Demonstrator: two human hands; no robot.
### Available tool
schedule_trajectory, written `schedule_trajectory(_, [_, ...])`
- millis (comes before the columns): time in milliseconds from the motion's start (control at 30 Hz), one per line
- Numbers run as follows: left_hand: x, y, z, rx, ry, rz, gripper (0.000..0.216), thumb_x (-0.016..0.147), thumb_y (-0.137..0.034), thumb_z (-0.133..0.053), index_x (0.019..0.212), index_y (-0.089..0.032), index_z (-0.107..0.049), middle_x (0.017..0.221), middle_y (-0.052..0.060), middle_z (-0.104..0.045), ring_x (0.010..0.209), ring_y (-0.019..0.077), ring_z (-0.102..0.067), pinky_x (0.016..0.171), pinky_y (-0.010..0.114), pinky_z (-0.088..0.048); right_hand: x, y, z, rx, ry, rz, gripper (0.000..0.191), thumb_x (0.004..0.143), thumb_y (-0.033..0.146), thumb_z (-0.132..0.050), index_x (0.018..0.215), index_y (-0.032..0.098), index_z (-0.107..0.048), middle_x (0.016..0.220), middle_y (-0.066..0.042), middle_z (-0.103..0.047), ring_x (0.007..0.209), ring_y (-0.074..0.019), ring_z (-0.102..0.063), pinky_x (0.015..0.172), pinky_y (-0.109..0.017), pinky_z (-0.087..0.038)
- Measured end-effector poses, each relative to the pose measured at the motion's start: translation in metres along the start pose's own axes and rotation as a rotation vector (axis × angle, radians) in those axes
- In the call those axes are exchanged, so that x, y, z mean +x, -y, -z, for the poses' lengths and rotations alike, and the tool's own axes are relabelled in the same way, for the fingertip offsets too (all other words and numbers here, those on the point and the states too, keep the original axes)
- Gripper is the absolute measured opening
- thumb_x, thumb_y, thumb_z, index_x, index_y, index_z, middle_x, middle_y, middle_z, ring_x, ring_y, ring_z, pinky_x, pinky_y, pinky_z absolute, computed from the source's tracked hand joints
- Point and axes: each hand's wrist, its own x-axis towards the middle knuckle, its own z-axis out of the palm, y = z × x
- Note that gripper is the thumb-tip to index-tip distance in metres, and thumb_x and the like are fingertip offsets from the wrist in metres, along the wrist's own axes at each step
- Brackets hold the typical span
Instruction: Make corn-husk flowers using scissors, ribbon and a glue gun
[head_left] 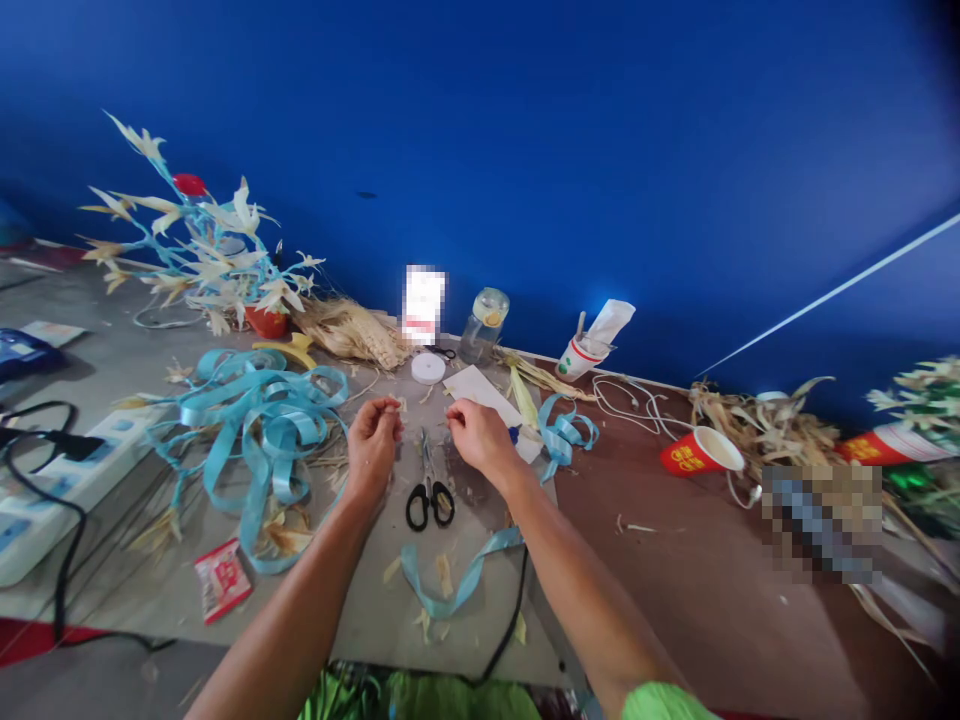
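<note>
While scissors (pixel 428 474) lie between, left hand (pixel 370 443) and right hand (pixel 481 436) pinch closed.

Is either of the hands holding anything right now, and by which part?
It cannot be told: the left hand and right hand have curled fingers, but no held thing shows clearly. The scissors lie untouched between them.

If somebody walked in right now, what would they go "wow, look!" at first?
Probably the big loopy heap of light blue ribbon, left of the person's hands on the table. Behind it, the pale flowers on blue stems spread out against the bright blue wall. Then maybe the black-handled scissors, lying in the middle, between the left arm and right arm.
</note>
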Motion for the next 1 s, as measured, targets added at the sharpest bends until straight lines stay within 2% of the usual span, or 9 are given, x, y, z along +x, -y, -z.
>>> schedule_trajectory(200, [-0.003,-0.001,-0.002,0.001,0.013,0.047,0.017,0.071,-0.032,-0.058,0.079,-0.018,-0.058,0.054,-0.005,-0.047,0.045,0.0065,-0.042,0.041,0.017,-0.030,0.033,-0.018,0.001,-0.204,0.032,-0.096,0.021,0.082,0.018,-0.047,0.089,0.021,-0.067,0.091,-0.009,-0.070,0.087,-0.0201,-0.062,0.070,-0.026,-0.040])
schedule_trajectory(333, [-0.004,-0.001,-0.002,0.005,0.019,0.047,0.017,0.072,-0.033,-0.058,0.079,-0.017,-0.058,0.054,-0.005,-0.047,0.044,0.0066,-0.041,0.040,0.017,-0.029,0.049,-0.027,-0.004,-0.216,0.033,-0.114,0.022,0.079,0.014,-0.048,0.086,0.018,-0.068,0.091,-0.012,-0.070,0.086,-0.0216,-0.063,0.070,-0.027,-0.040])
schedule_trajectory(533, [-0.004,0.001,-0.003,0.012,0.018,0.058,0.016,0.071,-0.032,-0.059,0.078,-0.018,-0.059,0.053,-0.005,-0.047,0.044,0.0066,-0.041,0.040,0.016,-0.029,0.057,-0.034,-0.003,-0.144,-0.014,-0.123,0.024,0.082,0.022,-0.047,0.084,0.017,-0.070,0.092,-0.011,-0.070,0.087,-0.0201,-0.062,0.073,-0.026,-0.040])
schedule_trajectory(733, [-0.008,0.004,-0.002,0.005,0.066,0.055,0.015,0.072,-0.031,-0.060,0.080,-0.018,-0.060,0.058,-0.004,-0.049,0.049,0.0070,-0.043,0.043,0.017,-0.030,0.060,-0.050,0.024,-0.004,-0.099,-0.148,0.026,0.082,0.025,-0.045,0.086,0.018,-0.070,0.086,-0.005,-0.071,0.077,-0.0152,-0.062,0.068,-0.022,-0.041])
schedule_trajectory(900, [-0.010,0.006,-0.002,-0.010,0.122,0.053,0.014,0.072,-0.030,-0.060,0.080,-0.018,-0.060,0.058,-0.003,-0.050,0.051,0.0076,-0.044,0.047,0.018,-0.033,0.060,-0.079,0.053,0.059,-0.187,-0.197,0.033,0.084,0.030,-0.039,0.092,0.016,-0.068,0.084,-0.005,-0.070,0.071,-0.0140,-0.060,0.066,-0.022,-0.042])
schedule_trajectory(1000, [-0.011,0.005,-0.002,0.028,0.143,0.060,0.014,0.073,-0.030,-0.059,0.080,-0.018,-0.060,0.058,-0.004,-0.050,0.051,0.0077,-0.043,0.047,0.018,-0.033,0.061,-0.092,0.061,0.051,-0.205,-0.225,0.032,0.084,0.031,-0.040,0.093,0.016,-0.067,0.084,-0.004,-0.070,0.070,-0.0135,-0.060,0.067,-0.021,-0.042])
